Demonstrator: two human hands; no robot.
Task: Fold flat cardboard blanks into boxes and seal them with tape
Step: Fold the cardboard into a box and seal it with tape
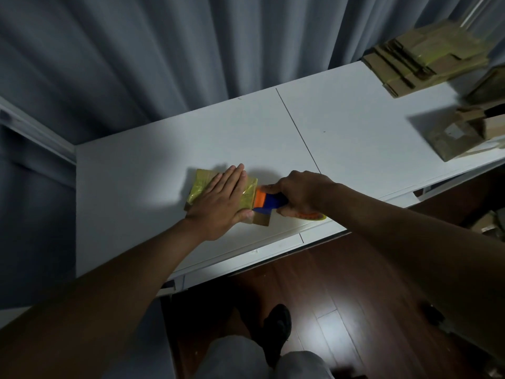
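Head view: left hand [218,198] presses flat, fingers straight, on the taped box [199,187] on the bench [136,214]; right hand [303,191] grips the tape dispenser [269,201] at the box's edge (sealing nearly finished). Beyond the fingers, flat blanks [426,58] remain unfolded.

no readable text or labels anywhere in view

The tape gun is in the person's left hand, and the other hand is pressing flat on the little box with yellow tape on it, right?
Not quite. The head view shows the tape gun gripped in the right hand, at the box's right end. It is the left hand that presses flat, fingers straight, on the little box with yellow tape on it.
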